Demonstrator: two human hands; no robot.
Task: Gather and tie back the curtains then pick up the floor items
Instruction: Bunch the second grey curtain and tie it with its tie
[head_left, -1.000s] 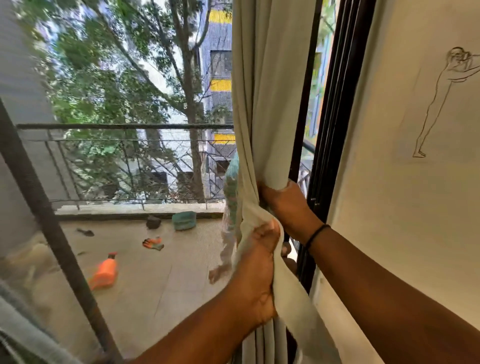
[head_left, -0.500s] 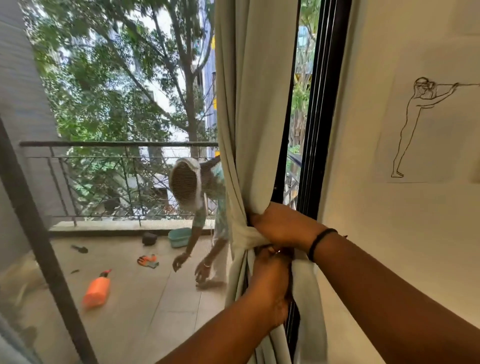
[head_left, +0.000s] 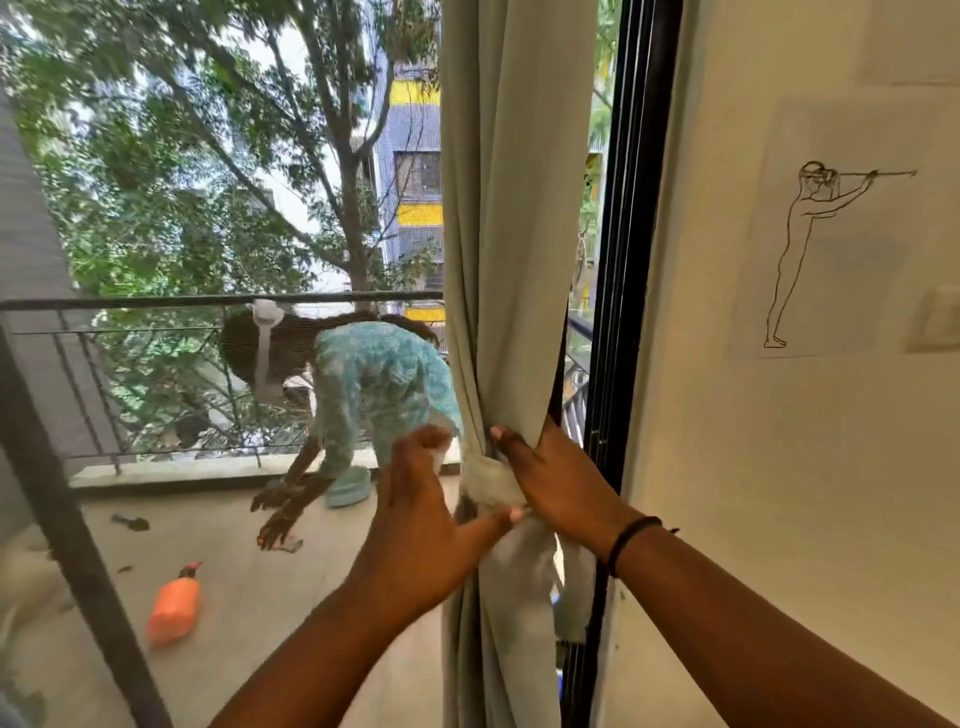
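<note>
Right hand (head_left: 558, 480) has its grip clenched on the gathered curtain (head_left: 511, 234) just right of the knot, thumb up against the fabric. Left hand (head_left: 423, 514) is at about 9 o'clock from the knot, thumb stretched along under it and fingers curled by a bit of pale cloth; can't tell if it's actually pinching that or just letting go. The tie-back band (head_left: 491, 480) is wrapped around the bunched curtain with its tails (head_left: 519, 582) hanging down at 6 o'clock, so I'd say the tying is basically done or one last tug away.

What's left is the whole floor part. Out on the balcony floor (head_left: 291, 623) an orange spray bottle (head_left: 174, 608) lies at roughly 8 o'clock from the hands, with a small dark tool (head_left: 130, 522) beyond it towards 9 and a teal tub (head_left: 349, 486) near the railing (head_left: 208, 300).

In the way: a mesh screen sits between me and the balcony, and another person (head_left: 363, 384) is bent over right there, reaching for something on the floor.
</note>
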